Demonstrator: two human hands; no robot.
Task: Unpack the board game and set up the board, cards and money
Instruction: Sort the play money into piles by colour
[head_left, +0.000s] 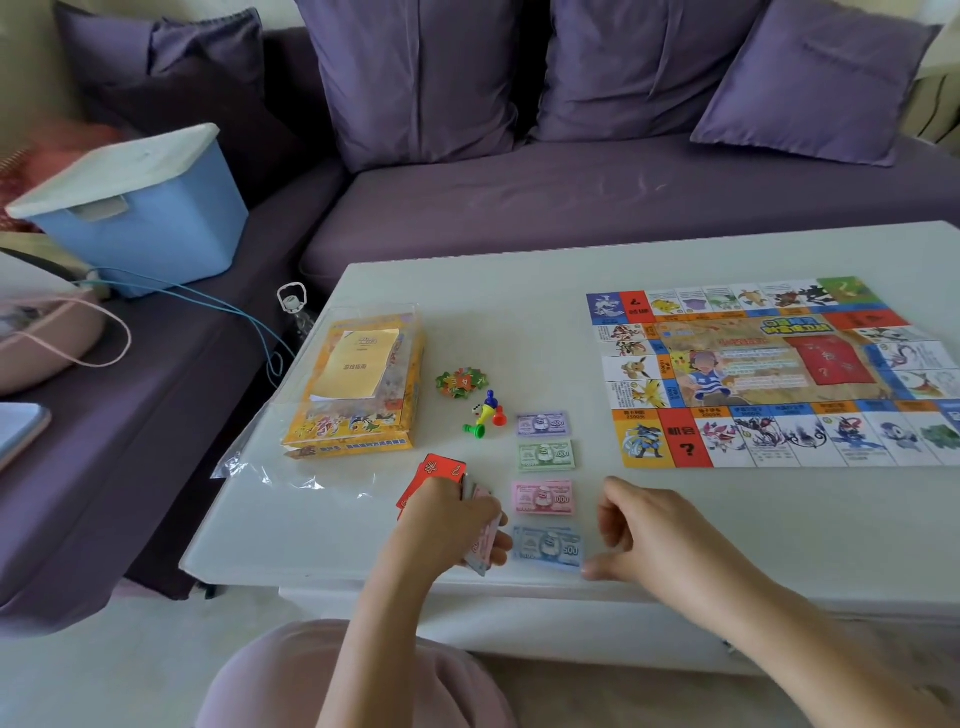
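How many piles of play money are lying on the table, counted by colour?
Purple pile: 1
Green pile: 1
Pink pile: 1
Blue pile: 1
Total: 4
The left hand holds more notes, not counted.

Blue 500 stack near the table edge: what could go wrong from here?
1. The blue 500 stack lies fanned, closest to the table front edge; the right hand beside it could sweep money off.
2. The left hand grips splayed notes; some may slip.
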